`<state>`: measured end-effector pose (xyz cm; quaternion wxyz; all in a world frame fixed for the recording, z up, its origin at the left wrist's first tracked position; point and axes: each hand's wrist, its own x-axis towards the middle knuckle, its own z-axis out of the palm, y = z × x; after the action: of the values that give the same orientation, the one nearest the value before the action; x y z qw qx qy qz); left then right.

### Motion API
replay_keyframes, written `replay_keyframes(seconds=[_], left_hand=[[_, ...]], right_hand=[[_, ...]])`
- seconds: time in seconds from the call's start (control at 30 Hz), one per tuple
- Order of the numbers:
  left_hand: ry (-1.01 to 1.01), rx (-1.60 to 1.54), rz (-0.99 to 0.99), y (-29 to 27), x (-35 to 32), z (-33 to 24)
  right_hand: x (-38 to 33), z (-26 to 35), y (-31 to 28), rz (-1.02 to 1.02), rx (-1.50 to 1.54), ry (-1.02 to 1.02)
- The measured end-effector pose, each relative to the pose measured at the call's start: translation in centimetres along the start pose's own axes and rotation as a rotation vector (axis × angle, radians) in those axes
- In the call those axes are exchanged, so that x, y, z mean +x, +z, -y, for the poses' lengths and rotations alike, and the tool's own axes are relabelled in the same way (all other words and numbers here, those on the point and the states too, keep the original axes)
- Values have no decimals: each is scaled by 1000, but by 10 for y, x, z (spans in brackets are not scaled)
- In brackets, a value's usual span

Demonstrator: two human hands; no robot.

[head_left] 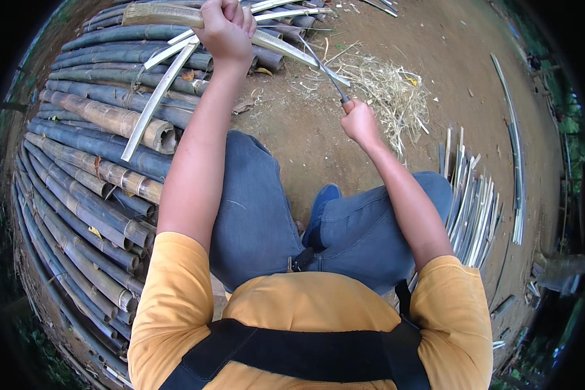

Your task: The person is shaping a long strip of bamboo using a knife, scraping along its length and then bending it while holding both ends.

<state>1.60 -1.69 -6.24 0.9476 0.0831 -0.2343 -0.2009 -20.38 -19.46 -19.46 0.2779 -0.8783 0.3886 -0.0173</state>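
At the top of the head view, my left hand (227,34) is closed around a pale split bamboo strip (287,49). The strip slants from upper left down toward the right. My right hand (360,123) grips the brown handle of a knife (326,69). Its thin blade points up and left, crossing the strip near the right end; whether the edge touches it, I cannot tell. Beneath my left hand, several pale bamboo slats (159,97) lie across a stack of bamboo poles (117,120).
The stack of poles fills the left side. Curled shavings (390,94) are heaped on the dirt ground (461,71) ahead. A bundle of split strips (472,205) stands by my right knee, and long strips (516,162) lie farther right. My blue shoe (321,211) shows between my legs.
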Motion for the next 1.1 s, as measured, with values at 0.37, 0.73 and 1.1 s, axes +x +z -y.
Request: replay_keyframes(seconds=[0.37,0.73,1.1], left_hand=[[47,147,-18,23,-6,-4],[38,63,-56,22,-7,-15],[129,341,-157,21,-4,-14]], right_hand=[[12,-12,8,-75,-100,-49],[11,-9,15,-137,-64,-115],[-10,21,-1,-108,-40,-254]])
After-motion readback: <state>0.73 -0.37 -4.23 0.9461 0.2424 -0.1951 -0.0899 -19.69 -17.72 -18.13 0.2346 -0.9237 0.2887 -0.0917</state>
